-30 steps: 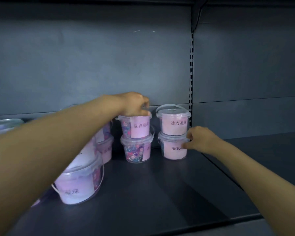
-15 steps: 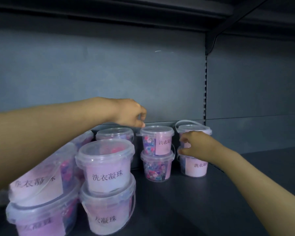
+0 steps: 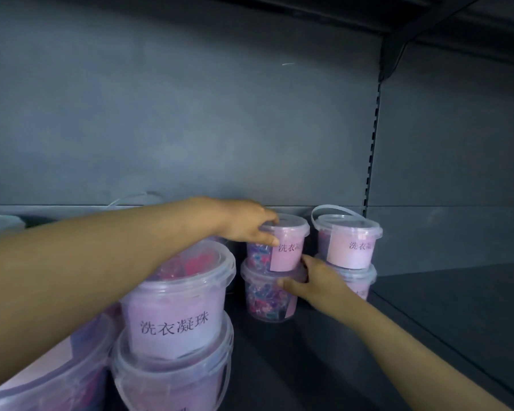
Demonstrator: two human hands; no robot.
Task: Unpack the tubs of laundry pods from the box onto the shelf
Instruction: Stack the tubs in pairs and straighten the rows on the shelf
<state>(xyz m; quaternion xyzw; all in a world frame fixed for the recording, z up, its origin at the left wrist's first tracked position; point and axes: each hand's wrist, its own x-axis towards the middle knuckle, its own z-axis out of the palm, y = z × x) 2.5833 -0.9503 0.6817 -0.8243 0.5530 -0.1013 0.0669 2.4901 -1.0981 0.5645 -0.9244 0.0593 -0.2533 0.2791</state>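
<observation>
Apparently L hand [image 3: 247, 223] grips top tub [image 3: 288, 252] — R hand [image 3: 318, 283], lower tub [image 3: 263, 299]; fingertips hidden.

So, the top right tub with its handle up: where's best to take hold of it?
By the lid rim, from the front and above. The top right tub stands upright with the wall behind and the middle stack close on its left; its thin handle looks raised toward the back.

You log the nearest stacked tub [image 3: 175, 292]: clear wall, pale pink label [image 3: 172, 327], black characters. On the upper middle tub [image 3: 291, 229], pink label [image 3: 287, 258], same black print; pods [image 3: 257, 256] mottled blue, pink, purple. In the lower middle tub [image 3: 264, 304], same mottle. The shelf [image 3: 428, 321] is dark grey, the back panel [image 3: 190, 114] slate grey.
</observation>
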